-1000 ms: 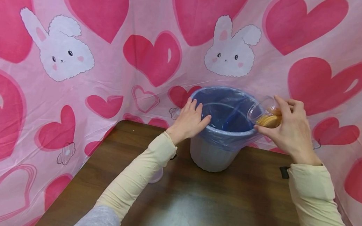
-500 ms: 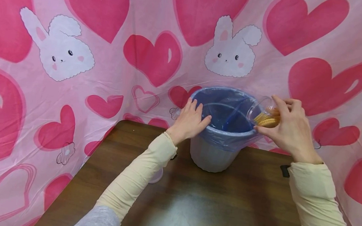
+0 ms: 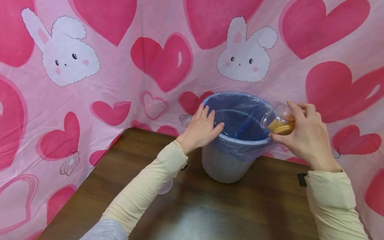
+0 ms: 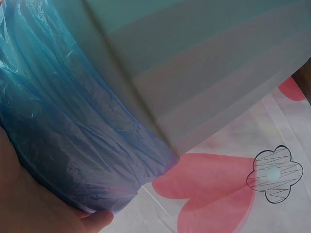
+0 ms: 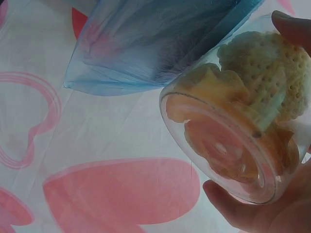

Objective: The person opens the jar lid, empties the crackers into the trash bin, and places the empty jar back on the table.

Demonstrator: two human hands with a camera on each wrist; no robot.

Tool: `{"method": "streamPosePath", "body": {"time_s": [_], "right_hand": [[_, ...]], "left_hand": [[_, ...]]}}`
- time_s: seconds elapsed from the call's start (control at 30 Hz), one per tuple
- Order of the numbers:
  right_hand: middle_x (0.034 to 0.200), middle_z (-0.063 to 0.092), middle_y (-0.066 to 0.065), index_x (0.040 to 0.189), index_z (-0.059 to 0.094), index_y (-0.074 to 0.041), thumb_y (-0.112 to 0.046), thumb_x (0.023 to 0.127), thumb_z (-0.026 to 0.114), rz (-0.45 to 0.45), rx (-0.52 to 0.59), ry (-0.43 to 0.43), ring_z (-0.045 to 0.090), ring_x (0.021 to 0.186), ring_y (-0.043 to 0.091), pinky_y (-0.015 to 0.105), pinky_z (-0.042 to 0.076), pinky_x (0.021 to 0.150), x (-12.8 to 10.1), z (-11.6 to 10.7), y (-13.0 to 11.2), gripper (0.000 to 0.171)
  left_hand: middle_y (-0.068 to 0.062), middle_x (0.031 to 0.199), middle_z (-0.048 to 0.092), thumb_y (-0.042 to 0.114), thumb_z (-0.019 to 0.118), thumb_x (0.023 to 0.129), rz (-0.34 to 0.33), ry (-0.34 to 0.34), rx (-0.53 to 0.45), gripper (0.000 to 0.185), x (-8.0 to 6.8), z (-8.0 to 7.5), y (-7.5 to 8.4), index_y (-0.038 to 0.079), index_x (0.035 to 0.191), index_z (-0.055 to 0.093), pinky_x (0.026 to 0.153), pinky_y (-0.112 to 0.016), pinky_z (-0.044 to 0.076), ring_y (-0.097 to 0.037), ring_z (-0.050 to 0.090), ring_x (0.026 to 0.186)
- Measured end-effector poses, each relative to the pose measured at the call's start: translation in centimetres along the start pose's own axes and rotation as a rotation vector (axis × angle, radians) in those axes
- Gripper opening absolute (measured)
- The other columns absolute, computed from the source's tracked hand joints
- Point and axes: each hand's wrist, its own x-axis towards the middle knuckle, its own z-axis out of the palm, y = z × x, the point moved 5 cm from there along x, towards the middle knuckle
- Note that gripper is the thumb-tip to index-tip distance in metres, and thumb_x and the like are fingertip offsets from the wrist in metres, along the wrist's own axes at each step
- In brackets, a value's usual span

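Observation:
A whitish bin (image 3: pixel 226 166) stands upright, lined with a blue translucent plastic bag (image 3: pixel 243 147) folded over its rim. My left hand (image 3: pixel 199 130) rests on the bin's left rim with its fingers extended over the bag; in the left wrist view a fingertip (image 4: pixel 99 219) touches the bag's edge. At the right rim my right hand (image 3: pixel 306 133) grips a clear plastic jar (image 3: pixel 274 114) between thumb and fingers. The jar tilts, mouth toward the bin. Scalloped, holed crackers (image 5: pixel 265 68) and orange-brown pieces lie inside the jar.
A pale pink round lid (image 3: pixel 166 187) lies on the brown wooden table (image 3: pixel 225 219), partly hidden by the left forearm. A small black object (image 3: pixel 302 179) sits by the right sleeve. A pink heart-and-rabbit curtain (image 3: pixel 162 62) hangs close behind the bin.
My right hand has shifted slightly left with the jar, which tilts a little more over the bin's rim. The left hand and the bin have stayed put.

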Motion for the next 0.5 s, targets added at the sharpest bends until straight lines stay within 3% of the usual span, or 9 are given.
{"method": "streamPosePath", "body": {"time_s": [0.5], "right_hand": [[0.133,0.037,0.026,0.149,0.032,-0.009,-0.021,0.062,0.085,-0.003,-0.016,-0.002,0.038,0.111,0.046,0.066,0.038,0.085,0.19,0.06,-0.04,0.102]], "left_hand": [[-0.018,0.159,0.020,0.052,0.038,0.096,0.005,0.005,0.000,0.073,0.02,0.07,0.02,0.004,0.150,0.030,0.120,-0.051,0.016,-0.035,0.006,0.150]]}}
